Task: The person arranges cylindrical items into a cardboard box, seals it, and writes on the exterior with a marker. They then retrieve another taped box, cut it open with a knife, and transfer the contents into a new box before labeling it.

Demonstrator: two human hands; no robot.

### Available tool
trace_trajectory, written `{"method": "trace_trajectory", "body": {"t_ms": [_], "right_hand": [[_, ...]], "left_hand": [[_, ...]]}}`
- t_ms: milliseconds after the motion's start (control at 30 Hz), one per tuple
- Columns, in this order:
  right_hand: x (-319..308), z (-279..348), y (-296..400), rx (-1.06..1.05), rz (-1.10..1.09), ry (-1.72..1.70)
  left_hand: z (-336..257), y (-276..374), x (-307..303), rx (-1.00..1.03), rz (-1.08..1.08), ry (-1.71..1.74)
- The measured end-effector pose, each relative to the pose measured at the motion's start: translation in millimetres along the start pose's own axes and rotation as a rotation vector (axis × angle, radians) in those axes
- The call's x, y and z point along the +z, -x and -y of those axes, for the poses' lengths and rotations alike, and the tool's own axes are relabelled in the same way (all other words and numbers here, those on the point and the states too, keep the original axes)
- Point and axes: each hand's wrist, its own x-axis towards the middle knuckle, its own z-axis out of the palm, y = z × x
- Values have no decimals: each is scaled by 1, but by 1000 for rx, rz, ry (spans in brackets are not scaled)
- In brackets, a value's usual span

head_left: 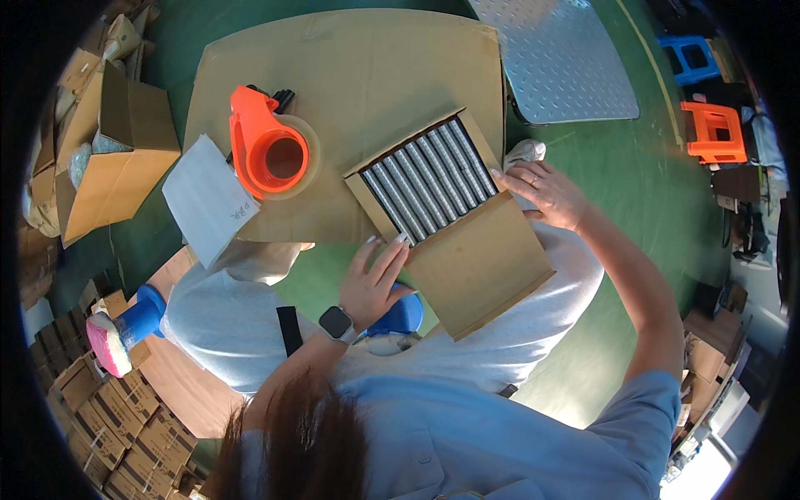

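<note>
A small cardboard box (pixel 478 134) with its lid flap (pixel 481 269) folded back towards me rests at the near edge of a large cardboard surface. Inside it lie rows of silvery, ridged cylindrical pieces (pixel 431 181), packed side by side. My left hand (pixel 375 281), with a watch on its wrist, touches the box's near left corner with its fingertips. At the right side, by the flap's fold, my right hand (pixel 544 194) rests its fingertips on the box rim. An orange tape dispenser (pixel 250 156) with a roll of clear tape (pixel 315 150) lies to the left of the box.
A white sheet (pixel 209 200) with handwriting overhangs the cardboard surface (pixel 350 69) at left. Beyond it stands an open carton (pixel 137 162). A metal tread-plate platform (pixel 562 69) is at the upper right, with blue (pixel 690 59) and orange (pixel 715 131) stools farther right. Stacked cartons (pixel 125 419) fill the lower left.
</note>
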Motion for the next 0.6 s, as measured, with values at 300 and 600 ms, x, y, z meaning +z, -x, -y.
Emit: {"method": "trace_trajectory", "body": {"t_ms": [300, 600], "right_hand": [[17, 6, -4, 346, -199, -878], [18, 7, -65, 447, -583, -1197]], "left_hand": [[-21, -17, -1, -242, -346, 255], [-13, -66, -12, -673, -780, 849]]}}
